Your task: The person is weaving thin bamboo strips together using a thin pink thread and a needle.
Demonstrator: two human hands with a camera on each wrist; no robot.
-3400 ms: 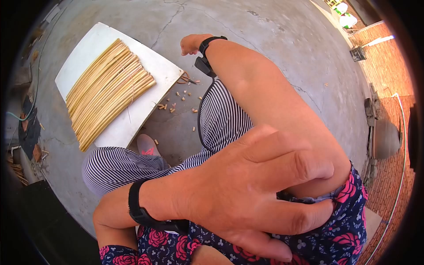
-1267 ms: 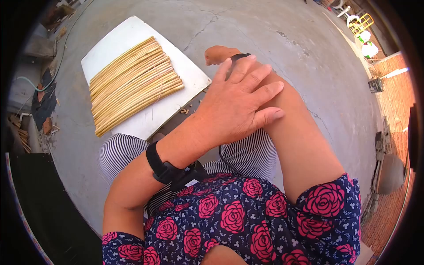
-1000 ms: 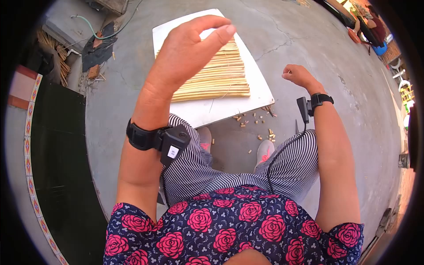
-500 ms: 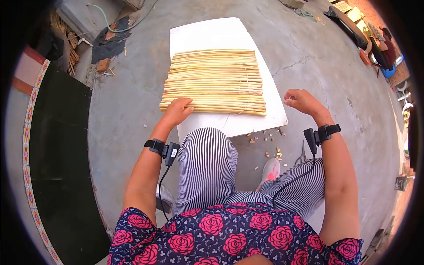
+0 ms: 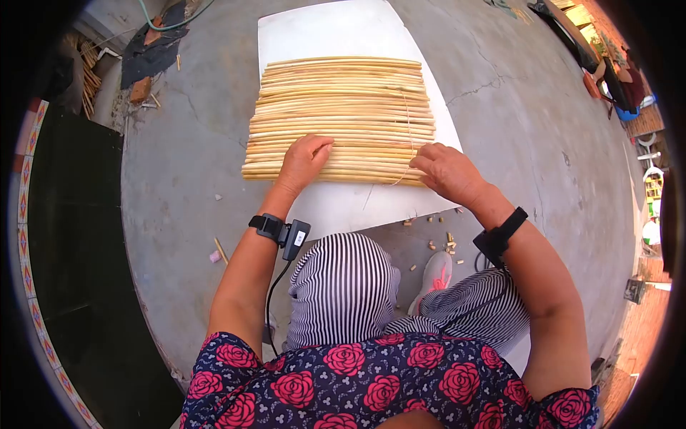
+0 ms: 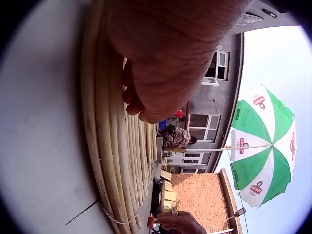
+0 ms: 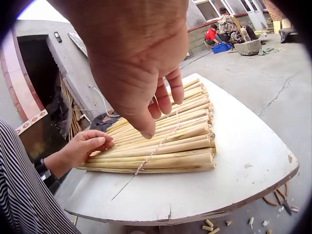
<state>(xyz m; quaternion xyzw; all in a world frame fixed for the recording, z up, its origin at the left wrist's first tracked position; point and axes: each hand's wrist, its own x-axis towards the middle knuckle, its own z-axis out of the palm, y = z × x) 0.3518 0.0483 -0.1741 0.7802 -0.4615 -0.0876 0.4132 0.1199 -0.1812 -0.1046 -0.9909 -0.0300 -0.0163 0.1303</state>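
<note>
Pale sticks (image 5: 343,118) lie side by side as a mat on a white board (image 5: 329,32), bound near their right ends by a thin twisted cord (image 7: 155,152). My left hand (image 5: 306,163) rests on the near sticks, left of the mat's middle, fingers loosely bent; in the right wrist view the left hand (image 7: 80,150) shows beside the sticks' near edge. Over the near right part of the mat is my right hand (image 5: 450,174), its relaxed fingers pointing down by the cord (image 5: 409,129). Neither hand visibly grips a stick.
Cut stick pieces (image 5: 449,244) and pliers-like tools (image 7: 282,199) lie on the floor right of the board. My striped knee (image 5: 344,279) is close to the board's near edge. A brick (image 5: 141,90) lies at the upper left; people (image 7: 226,27) sit farther off.
My right hand has come from beside the board to the cord near the mat's right end. The left hand has shifted right along the near sticks. Earlier, it touched the right forearm.
</note>
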